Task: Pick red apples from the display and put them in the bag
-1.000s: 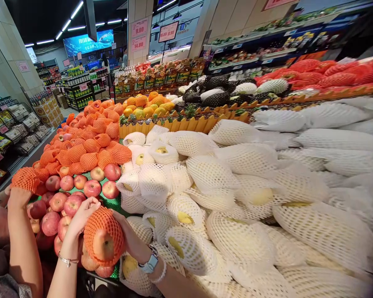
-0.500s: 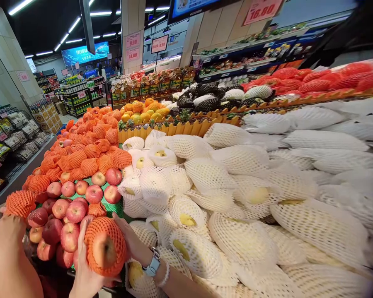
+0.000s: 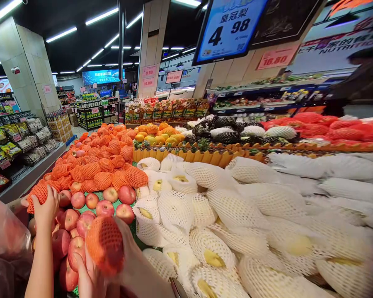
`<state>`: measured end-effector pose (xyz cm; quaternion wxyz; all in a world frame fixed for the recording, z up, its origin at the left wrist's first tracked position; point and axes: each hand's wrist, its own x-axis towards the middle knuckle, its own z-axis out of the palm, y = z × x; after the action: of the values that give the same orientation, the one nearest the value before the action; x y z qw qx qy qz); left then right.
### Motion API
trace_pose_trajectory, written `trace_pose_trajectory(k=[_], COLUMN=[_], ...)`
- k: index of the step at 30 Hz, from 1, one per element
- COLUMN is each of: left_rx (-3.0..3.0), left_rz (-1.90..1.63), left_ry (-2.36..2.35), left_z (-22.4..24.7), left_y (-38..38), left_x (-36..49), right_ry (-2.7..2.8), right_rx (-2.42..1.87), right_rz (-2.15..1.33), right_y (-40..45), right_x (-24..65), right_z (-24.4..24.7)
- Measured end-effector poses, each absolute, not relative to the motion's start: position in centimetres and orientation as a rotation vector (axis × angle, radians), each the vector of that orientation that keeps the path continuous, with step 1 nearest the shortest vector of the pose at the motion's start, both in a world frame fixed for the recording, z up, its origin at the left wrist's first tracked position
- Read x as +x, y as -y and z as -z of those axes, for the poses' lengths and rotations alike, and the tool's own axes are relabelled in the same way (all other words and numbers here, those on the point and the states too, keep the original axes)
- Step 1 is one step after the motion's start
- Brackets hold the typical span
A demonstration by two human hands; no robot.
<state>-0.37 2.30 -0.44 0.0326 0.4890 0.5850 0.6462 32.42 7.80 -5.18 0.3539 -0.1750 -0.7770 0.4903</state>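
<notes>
An apple in an orange foam net (image 3: 105, 245) is held low in the view, above the loose red apples (image 3: 70, 219). My left hand (image 3: 87, 278) grips it from below, and my right hand (image 3: 139, 265), blurred, presses against its other side. A watch (image 3: 177, 288) shows at the bottom edge on my right wrist. Pears in white foam nets (image 3: 175, 211) lie heaped just right of my right hand. At the far left, another person's hand (image 3: 46, 205) holds a piece of orange netting (image 3: 38, 196) above the apples.
Orange-netted fruit (image 3: 102, 165) is piled behind the apples, with a low yellow picket edging (image 3: 186, 157) and cooking-oil bottles (image 3: 164, 111) beyond. Snack shelves (image 3: 21, 145) stand at the left. A clear plastic bag (image 3: 3, 231) hangs at the left edge.
The view has tilted up and swung, so the stall sits lower in the frame. My right hand has slid lower right and blurred. The other person's hand has moved right and upward.
</notes>
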Motion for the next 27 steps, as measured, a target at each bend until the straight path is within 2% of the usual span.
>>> trace_pose_trajectory(k=[3, 6, 12, 16, 20, 23, 27], left_rx=[1.238, 1.134, 1.145, 1.185, 1.19, 1.345, 1.936], left_rz=[-2.16, -2.122, -2.086, -2.056, -1.978, -1.682, -0.911], left_ry=[-1.678, -1.905, -1.972, -1.997, -2.061, -2.291, -2.78], left_z=[0.2, 0.2, 3.4, 5.0, 5.4, 5.7, 6.3], left_y=[-2.4, -3.1, -4.7, -4.8, -4.6, -4.7, -4.1], left_x=[-0.2, -0.4, -1.3, -1.1, -0.8, -1.2, -2.0], right_ry=[1.811, 1.753, 1.694, 1.688, 1.878, 2.149, 2.38], right_rx=[-0.551, -0.695, -1.134, -1.391, -1.328, -1.07, -0.78], right_rz=[-1.215, -1.192, -0.898, -0.724, -0.578, -0.479, -0.4], right_y=[-10.9, -17.2, -32.4, -37.9, -38.9, -38.1, -37.7], right_x=[30.0, 26.9, 20.1, 18.6, 18.1, 17.0, 15.4], right_z=[3.6, 0.1, -5.7, -5.1, -3.1, -2.2, -1.9])
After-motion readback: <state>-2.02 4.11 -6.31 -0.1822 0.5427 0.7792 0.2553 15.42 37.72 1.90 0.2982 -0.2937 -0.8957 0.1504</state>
